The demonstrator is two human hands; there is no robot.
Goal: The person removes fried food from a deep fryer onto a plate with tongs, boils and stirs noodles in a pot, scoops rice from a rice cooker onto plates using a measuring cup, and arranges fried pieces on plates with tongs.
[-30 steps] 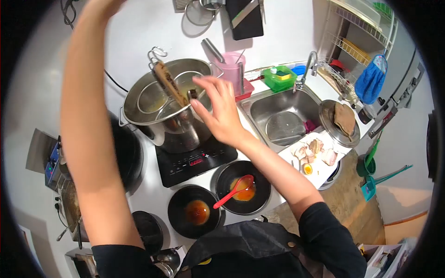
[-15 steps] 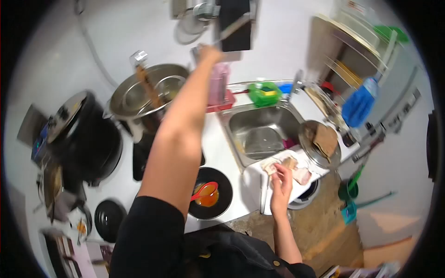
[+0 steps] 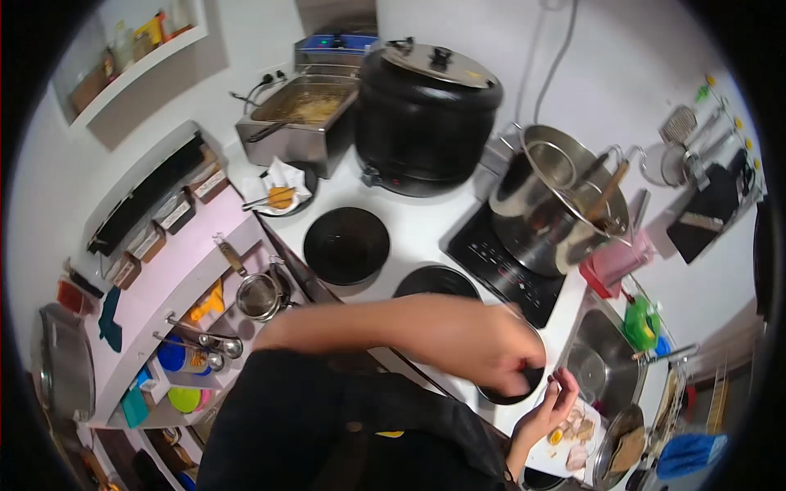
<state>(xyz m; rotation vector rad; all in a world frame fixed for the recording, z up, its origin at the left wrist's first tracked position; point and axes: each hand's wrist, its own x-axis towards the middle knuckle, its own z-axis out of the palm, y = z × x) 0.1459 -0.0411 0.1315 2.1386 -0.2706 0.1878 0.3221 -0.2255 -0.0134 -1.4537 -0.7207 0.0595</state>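
My left hand point(image 3: 512, 356) reaches across to the right, over a dark bowl point(image 3: 499, 398) at the counter's front edge. Its fingers are curled downward and slightly blurred; what they hold, if anything, is hidden. Close beside it, my right hand point(image 3: 544, 416) is raised at the edge of the white cutting board point(image 3: 547, 460). The fingers of that hand are loosely bent and apart, with nothing visible in them. On the board lie a halved egg point(image 3: 556, 436) and pale slices of meat point(image 3: 578, 456).
Two black bowls point(image 3: 347, 244) point(image 3: 436, 282) stand on the counter. Behind are a metal pot point(image 3: 536, 214) on an induction hob point(image 3: 491, 258), a black soup kettle point(image 3: 426, 119) and a fryer point(image 3: 307, 110). A sink point(image 3: 602, 360) lies right; ladles point(image 3: 217, 344) lie on the left shelf.
My view has swung left. My left hand has come down from the wall by the pink container to the dark bowl. The right hand has lifted slightly off the board's food.
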